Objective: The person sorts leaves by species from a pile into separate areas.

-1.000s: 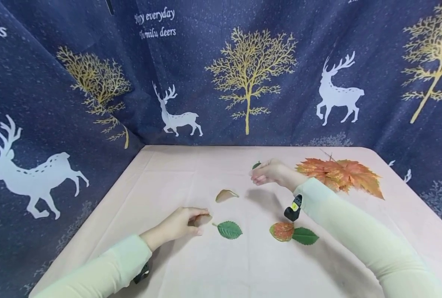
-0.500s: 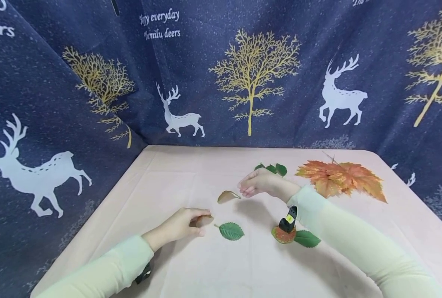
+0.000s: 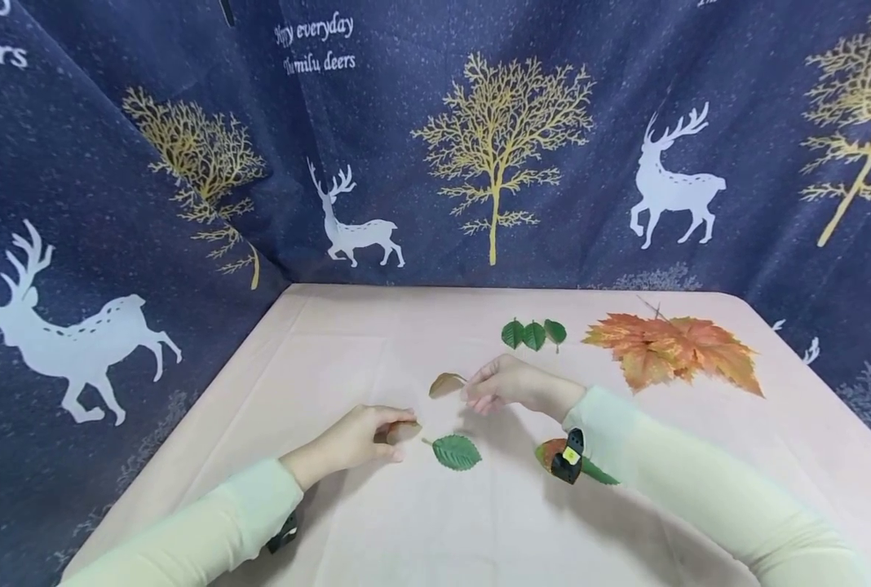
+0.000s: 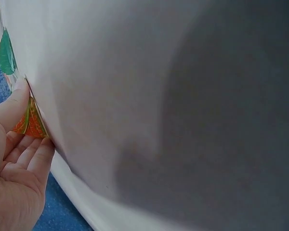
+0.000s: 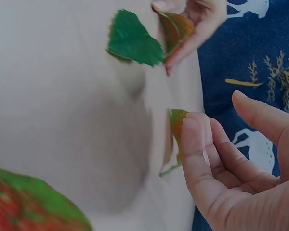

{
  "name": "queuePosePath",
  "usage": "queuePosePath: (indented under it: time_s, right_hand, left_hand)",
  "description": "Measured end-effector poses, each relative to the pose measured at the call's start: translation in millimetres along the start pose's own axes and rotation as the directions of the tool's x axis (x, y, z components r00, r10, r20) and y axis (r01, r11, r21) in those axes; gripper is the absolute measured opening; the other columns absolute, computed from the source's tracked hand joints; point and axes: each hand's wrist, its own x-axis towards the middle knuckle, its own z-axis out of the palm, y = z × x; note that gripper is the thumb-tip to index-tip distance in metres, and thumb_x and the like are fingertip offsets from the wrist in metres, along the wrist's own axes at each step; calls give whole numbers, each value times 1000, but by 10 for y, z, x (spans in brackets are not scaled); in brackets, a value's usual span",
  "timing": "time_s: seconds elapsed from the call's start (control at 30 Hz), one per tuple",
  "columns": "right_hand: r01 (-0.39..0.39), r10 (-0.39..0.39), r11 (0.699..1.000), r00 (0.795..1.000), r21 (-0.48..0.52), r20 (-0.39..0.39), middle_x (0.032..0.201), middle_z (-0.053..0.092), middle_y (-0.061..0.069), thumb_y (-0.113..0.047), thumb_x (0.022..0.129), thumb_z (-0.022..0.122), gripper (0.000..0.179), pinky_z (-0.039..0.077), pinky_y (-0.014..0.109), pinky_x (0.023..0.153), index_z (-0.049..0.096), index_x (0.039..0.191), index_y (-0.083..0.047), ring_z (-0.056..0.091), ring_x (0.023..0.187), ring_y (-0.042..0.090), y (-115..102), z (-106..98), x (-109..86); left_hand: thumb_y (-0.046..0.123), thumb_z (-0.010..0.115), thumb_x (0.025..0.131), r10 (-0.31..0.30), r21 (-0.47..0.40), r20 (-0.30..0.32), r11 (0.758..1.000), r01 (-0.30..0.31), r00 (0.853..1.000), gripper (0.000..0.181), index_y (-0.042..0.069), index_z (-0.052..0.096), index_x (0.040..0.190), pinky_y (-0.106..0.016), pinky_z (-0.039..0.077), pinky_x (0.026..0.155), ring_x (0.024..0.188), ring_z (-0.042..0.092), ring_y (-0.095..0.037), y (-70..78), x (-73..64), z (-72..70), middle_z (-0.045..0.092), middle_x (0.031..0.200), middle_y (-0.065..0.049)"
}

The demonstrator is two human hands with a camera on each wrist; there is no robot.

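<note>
My left hand (image 3: 358,438) pinches an orange-red leaf (image 4: 33,120) with green veins between thumb and fingers, close over the pink tablecloth. My right hand (image 3: 515,383) hovers beside a curled leaf (image 3: 446,385), its fingertips right at the stem end. The right wrist view shows the thumb spread away from the loosely bent fingers (image 5: 196,139), which partly hide that leaf's green and orange face (image 5: 177,118). Between the hands lies a toothed green leaf (image 3: 456,452). Under the right wrist, a red and green leaf (image 3: 549,451) overlaps another green leaf (image 3: 600,472), both partly covered.
Three small green leaves (image 3: 534,335) lie in a row towards the back. Orange maple leaves (image 3: 674,346) are piled at the back right. A dark blue cloth (image 3: 435,204) printed with deer and trees hangs behind and left of the table (image 3: 347,326).
My right hand has moved from the small green leaves at the back, leftward and nearer, to the curled leaf. Those three leaves have come into full view. My left hand keeps its place.
</note>
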Motion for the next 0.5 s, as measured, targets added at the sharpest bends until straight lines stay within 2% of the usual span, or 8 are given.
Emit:
queuePosePath:
  time_s: [0.13,0.3,0.5]
  right_hand:
    - [11,-11,1000,1000,-22,-3,87,74,14,-5,88,65,19,60,33,78,69,102,7,69,71,14,29,51,-21]
    - [-5,6,1000,999,-27,36,92,74,19,-4,88,65,17,60,31,77,70,100,7,68,68,12,108,158,-56]
    - [-53,55,998,998,-31,40,76,72,11,-1,85,68,13,61,30,72,71,95,6,64,64,11,178,261,-68]
  left_hand:
    - [15,78,81,-11,-7,0,1000,11,1000,57,-1,57,132,-42,51,100,119,60,-31,12,12,-14,60,133,-15]
    - [15,78,81,3,-3,16,1000,-3,1000,56,-2,58,130,-40,52,98,118,60,-31,9,-14,-3,60,133,-16]
    - [13,78,81,30,0,11,1000,-30,999,53,-1,60,128,-40,52,98,119,60,-32,3,-13,14,60,133,-17]
